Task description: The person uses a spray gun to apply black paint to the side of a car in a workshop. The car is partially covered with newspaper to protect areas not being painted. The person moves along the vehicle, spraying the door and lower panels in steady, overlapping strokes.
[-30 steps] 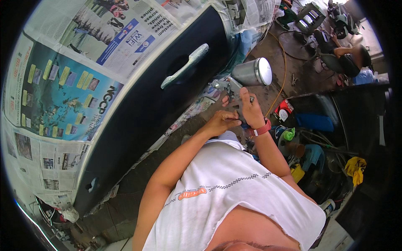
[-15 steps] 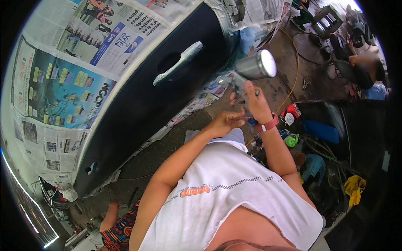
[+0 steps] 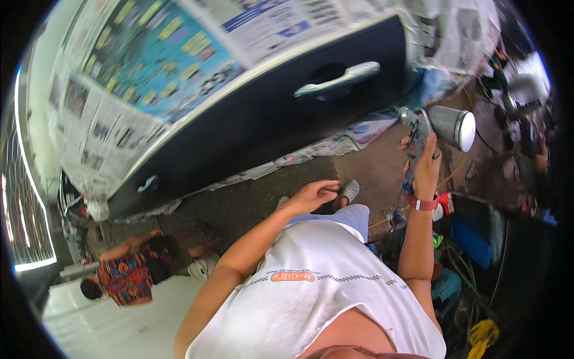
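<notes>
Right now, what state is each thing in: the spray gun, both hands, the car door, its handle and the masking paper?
Spray gun: held upright, metal cup on its side.
Right hand: closed around the gun's grip.
Left hand: empty, fingers loosely curled, touching nothing.
Car door: dark, shut.
Door handle: pale, flush, not pulled.
Newspaper masking: covering the glass above the door.

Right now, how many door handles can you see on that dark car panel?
1: a pale door handle on the dark panel, above the spray gun in the right hand. Newspaper may hide others.
</notes>
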